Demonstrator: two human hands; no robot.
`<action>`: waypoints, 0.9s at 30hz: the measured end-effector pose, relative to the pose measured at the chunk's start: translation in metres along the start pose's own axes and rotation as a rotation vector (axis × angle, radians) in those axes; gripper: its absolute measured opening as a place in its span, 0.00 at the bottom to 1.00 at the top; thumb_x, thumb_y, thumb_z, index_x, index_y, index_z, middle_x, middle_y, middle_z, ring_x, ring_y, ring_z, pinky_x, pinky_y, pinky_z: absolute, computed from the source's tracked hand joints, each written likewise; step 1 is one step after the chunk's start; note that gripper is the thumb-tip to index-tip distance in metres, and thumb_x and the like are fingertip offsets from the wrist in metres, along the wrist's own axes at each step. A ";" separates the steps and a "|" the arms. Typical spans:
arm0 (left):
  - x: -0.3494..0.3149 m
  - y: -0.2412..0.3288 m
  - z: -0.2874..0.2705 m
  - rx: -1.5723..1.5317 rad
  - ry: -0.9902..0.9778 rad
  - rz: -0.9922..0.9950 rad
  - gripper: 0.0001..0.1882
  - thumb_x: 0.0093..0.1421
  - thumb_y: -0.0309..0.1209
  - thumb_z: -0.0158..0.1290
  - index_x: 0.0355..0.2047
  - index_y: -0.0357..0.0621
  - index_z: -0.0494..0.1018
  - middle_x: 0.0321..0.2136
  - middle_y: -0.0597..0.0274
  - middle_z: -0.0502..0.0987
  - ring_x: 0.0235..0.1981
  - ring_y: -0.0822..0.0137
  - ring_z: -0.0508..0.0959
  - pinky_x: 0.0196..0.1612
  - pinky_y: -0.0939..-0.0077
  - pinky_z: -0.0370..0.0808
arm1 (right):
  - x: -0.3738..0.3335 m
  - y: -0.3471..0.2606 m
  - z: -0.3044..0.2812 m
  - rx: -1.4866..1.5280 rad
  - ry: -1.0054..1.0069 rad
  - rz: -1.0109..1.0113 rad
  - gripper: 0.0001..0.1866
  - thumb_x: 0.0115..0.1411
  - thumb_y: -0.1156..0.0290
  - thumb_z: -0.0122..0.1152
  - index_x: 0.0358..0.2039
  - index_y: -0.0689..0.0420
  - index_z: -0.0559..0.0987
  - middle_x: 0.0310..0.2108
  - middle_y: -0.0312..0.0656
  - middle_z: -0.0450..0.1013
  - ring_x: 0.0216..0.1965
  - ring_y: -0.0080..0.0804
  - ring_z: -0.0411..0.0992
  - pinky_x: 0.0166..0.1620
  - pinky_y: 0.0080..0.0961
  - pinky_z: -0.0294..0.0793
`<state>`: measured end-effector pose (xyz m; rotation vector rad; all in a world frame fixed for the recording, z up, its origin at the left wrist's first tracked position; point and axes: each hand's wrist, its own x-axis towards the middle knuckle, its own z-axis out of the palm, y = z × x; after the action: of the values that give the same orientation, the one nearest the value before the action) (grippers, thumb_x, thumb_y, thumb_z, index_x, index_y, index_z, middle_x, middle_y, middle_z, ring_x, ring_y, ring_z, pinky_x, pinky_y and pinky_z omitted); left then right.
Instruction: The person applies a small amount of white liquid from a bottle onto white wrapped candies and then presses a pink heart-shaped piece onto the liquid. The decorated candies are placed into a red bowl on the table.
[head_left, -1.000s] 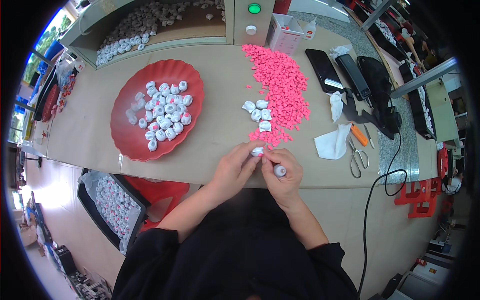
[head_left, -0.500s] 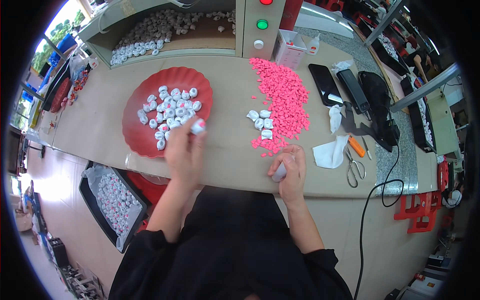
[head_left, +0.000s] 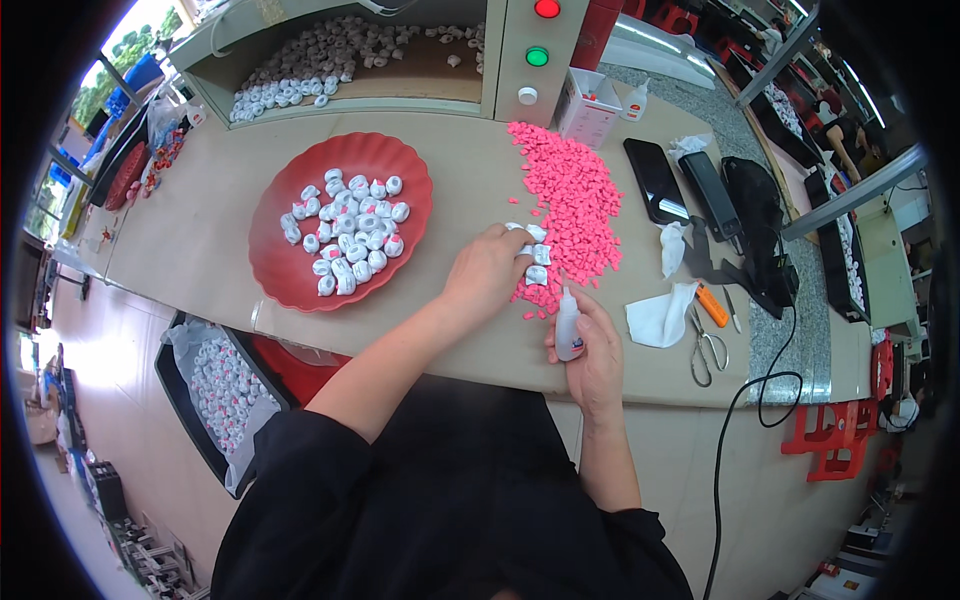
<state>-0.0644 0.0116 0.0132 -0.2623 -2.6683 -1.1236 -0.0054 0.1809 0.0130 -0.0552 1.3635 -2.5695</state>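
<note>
Beside the pink pile, my left hand [head_left: 488,268] has its thumb and fingers closed around a small white piece, partly hidden by the fingertips. Other small white pieces [head_left: 537,275] sit against my fingers. A small translucent squeeze bottle [head_left: 568,335] is gripped in my right hand [head_left: 598,352], its narrow nozzle pointing up and away from me. Many small pink pieces [head_left: 575,200] spread in a heap just beyond both hands. On the left, a red scalloped plate [head_left: 275,265] holds many rounded white pieces [head_left: 345,225], some showing pink spots.
A shelf box [head_left: 420,85] with more white pieces stands at the back. At right lie a black phone [head_left: 655,180], a white cloth [head_left: 660,315], scissors [head_left: 706,350] and an orange-handled cutter [head_left: 712,306]. Below the table's left edge is a black lined tray [head_left: 205,425] of white pieces.
My left hand has left a pink-spotted white piece at the plate and moved right to the white pieces by the pink heap. The bottle in my right hand has turned nozzle-up.
</note>
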 end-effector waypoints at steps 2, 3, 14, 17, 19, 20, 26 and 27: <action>0.000 -0.004 0.001 -0.032 -0.053 0.011 0.14 0.52 0.25 0.52 0.40 0.40 0.70 0.30 0.53 0.71 0.28 0.59 0.74 0.32 0.69 0.70 | 0.000 0.000 -0.001 -0.006 0.017 -0.015 0.17 0.55 0.76 0.55 0.46 0.64 0.67 0.35 0.42 0.68 0.30 0.24 0.69 0.29 0.19 0.70; -0.001 -0.005 -0.003 -0.058 -0.080 0.001 0.14 0.52 0.25 0.52 0.40 0.40 0.69 0.30 0.54 0.71 0.28 0.61 0.74 0.32 0.70 0.71 | 0.000 -0.001 -0.001 -0.046 0.048 -0.038 0.17 0.56 0.75 0.54 0.45 0.63 0.67 0.35 0.42 0.68 0.30 0.25 0.69 0.29 0.20 0.70; -0.058 0.004 -0.018 -1.177 -0.142 -0.378 0.15 0.53 0.18 0.52 0.41 0.34 0.64 0.36 0.62 0.70 0.36 0.76 0.72 0.40 0.83 0.71 | 0.015 -0.011 -0.024 0.043 0.092 -0.256 0.16 0.55 0.66 0.58 0.39 0.61 0.69 0.30 0.36 0.66 0.24 0.22 0.60 0.24 0.17 0.57; -0.064 0.004 -0.009 -1.123 -0.113 -0.345 0.15 0.53 0.17 0.51 0.41 0.35 0.63 0.36 0.62 0.70 0.36 0.76 0.72 0.40 0.84 0.70 | 0.018 -0.002 -0.014 0.115 0.191 -0.357 0.11 0.55 0.72 0.56 0.37 0.62 0.69 0.28 0.38 0.67 0.23 0.22 0.64 0.24 0.18 0.61; -0.067 0.004 -0.005 -1.064 -0.095 -0.311 0.15 0.53 0.16 0.51 0.41 0.35 0.63 0.36 0.62 0.70 0.36 0.77 0.72 0.40 0.84 0.70 | 0.012 0.004 -0.016 0.030 0.141 -0.357 0.11 0.56 0.73 0.56 0.37 0.62 0.68 0.29 0.39 0.67 0.24 0.23 0.65 0.26 0.19 0.63; -0.067 0.004 -0.004 -1.092 -0.083 -0.307 0.14 0.53 0.16 0.50 0.41 0.35 0.63 0.36 0.62 0.70 0.36 0.77 0.72 0.39 0.85 0.70 | 0.010 0.006 -0.015 -0.012 0.115 -0.356 0.11 0.56 0.73 0.55 0.38 0.62 0.68 0.30 0.40 0.66 0.25 0.23 0.65 0.26 0.19 0.64; -0.067 0.007 -0.007 -1.135 -0.051 -0.314 0.13 0.54 0.15 0.49 0.39 0.35 0.63 0.36 0.59 0.71 0.38 0.74 0.73 0.40 0.84 0.71 | 0.003 0.016 -0.002 -0.404 0.074 -0.597 0.12 0.58 0.69 0.53 0.37 0.63 0.65 0.34 0.44 0.64 0.26 0.26 0.66 0.29 0.20 0.66; -0.067 0.006 -0.006 -1.132 -0.045 -0.319 0.13 0.54 0.15 0.49 0.39 0.34 0.63 0.36 0.58 0.71 0.38 0.73 0.74 0.41 0.84 0.71 | 0.002 0.017 -0.001 -0.459 0.066 -0.623 0.14 0.58 0.67 0.54 0.37 0.63 0.65 0.34 0.43 0.63 0.26 0.25 0.65 0.28 0.20 0.66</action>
<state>0.0020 0.0065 0.0028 -0.0251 -1.8215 -2.6276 -0.0040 0.1717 -0.0014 -0.5572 2.2243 -2.6446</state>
